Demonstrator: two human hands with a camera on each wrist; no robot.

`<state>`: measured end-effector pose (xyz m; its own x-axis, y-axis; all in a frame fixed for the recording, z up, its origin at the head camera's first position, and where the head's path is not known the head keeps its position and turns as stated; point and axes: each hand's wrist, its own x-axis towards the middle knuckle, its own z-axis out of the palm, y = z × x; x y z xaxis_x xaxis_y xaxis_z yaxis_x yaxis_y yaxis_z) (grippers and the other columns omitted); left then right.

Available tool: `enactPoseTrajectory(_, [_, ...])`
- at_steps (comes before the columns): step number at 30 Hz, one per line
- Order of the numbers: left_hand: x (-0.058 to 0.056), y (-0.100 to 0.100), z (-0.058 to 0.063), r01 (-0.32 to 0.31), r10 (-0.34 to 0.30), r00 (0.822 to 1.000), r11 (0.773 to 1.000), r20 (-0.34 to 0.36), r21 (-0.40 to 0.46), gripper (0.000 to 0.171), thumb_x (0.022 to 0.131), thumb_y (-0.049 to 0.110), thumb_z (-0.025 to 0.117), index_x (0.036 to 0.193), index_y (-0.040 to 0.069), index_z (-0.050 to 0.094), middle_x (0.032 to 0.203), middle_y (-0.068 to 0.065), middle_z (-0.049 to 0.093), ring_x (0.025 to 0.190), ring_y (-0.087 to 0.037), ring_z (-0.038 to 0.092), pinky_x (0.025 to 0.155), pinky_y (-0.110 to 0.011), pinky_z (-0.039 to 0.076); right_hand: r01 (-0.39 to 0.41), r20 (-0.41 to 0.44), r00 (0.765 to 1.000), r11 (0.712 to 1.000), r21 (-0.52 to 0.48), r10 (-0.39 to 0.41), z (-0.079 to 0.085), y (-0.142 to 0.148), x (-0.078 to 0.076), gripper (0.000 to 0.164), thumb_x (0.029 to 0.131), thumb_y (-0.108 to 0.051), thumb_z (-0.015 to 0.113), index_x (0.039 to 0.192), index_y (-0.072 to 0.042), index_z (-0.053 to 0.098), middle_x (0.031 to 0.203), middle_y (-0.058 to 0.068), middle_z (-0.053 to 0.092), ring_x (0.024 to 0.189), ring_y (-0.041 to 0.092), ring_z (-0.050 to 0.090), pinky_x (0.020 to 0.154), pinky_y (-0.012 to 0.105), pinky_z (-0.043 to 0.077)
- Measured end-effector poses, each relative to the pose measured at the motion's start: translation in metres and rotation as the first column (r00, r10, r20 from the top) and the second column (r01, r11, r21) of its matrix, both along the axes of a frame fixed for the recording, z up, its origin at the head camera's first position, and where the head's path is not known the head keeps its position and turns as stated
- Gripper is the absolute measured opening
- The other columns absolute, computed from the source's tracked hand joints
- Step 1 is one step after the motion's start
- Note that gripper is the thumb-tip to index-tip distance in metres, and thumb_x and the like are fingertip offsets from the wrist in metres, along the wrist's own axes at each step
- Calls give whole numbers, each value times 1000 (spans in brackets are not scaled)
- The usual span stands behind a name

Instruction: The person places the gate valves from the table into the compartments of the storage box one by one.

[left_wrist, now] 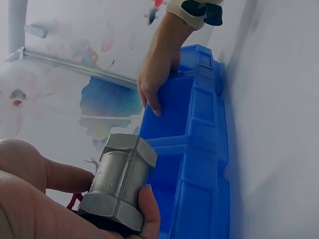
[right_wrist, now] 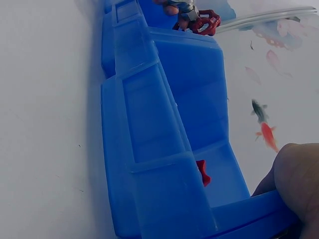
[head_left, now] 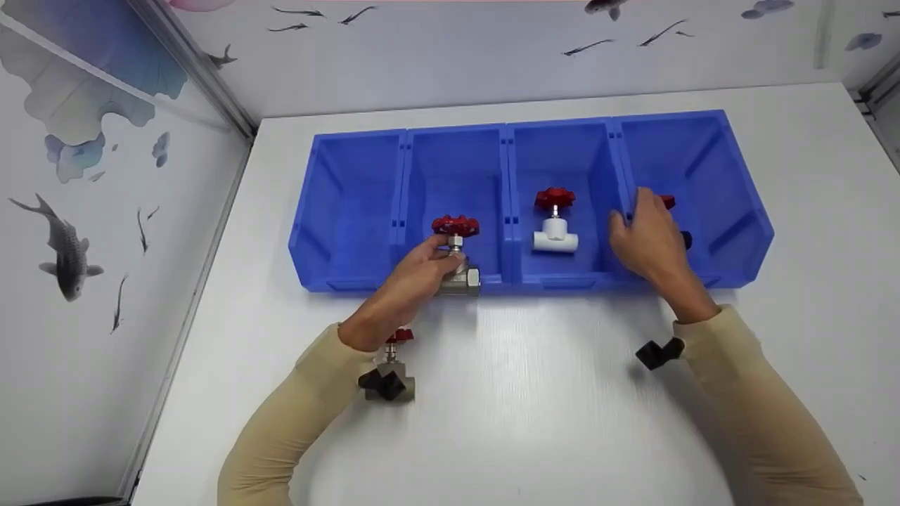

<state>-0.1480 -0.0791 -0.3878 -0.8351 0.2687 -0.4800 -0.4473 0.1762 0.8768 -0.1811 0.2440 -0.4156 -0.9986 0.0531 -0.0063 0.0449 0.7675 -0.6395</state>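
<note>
Left hand (head_left: 418,273) is clamped on a metal valve (head_left: 464,277), perhaps placing; next calls for clearing the blue bin (head_left: 453,161)'s near rim. Right hand (head_left: 650,239), over a divider (head_left: 619,154): grip I cannot tell.

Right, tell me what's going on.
A person's left grip holds a red-handled metal valve at the second blue bin from the left. The right grip is at the left wall of the fourth bin; whether it holds anything is unclear. A white valve sits in the third bin; another metal valve is on the table.
</note>
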Motion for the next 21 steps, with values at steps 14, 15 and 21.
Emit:
enactPoseTrajectory(14, [-16, 3, 2, -23, 24, 1000, 1000, 15, -6, 57, 104, 19, 50, 154, 7, 26, 148, -15, 43, 135, -28, 45, 118, -47, 25, -1, 5, 1000, 1000, -1, 1, 0, 0, 0, 56, 102, -28, 41, 140, 13, 34, 129, 33, 48, 113, 50, 52, 93, 64, 41])
enactPoseTrajectory(15, [-17, 3, 2, -23, 24, 1000, 1000, 16, -7, 57, 104, 19, 50, 154, 7, 26, 148, -15, 43, 134, -28, 45, 118, -47, 25, 0, 7, 1000, 1000, -1, 0, 0, 1, 0, 56, 102, -28, 41, 140, 13, 34, 129, 33, 48, 114, 50, 52, 93, 65, 41])
enactPoseTrajectory(21, [-23, 4, 0, -43, 43, 999, 999, 1, 21, 52, 104, 15, 48, 151, 4, 29, 141, -15, 49, 123, -25, 51, 112, -42, 33, -4, 8, 1000, 1000, -1, 4, -1, 1, 0, 57, 103, -28, 41, 141, 13, 33, 130, 33, 48, 114, 51, 52, 94, 65, 41])
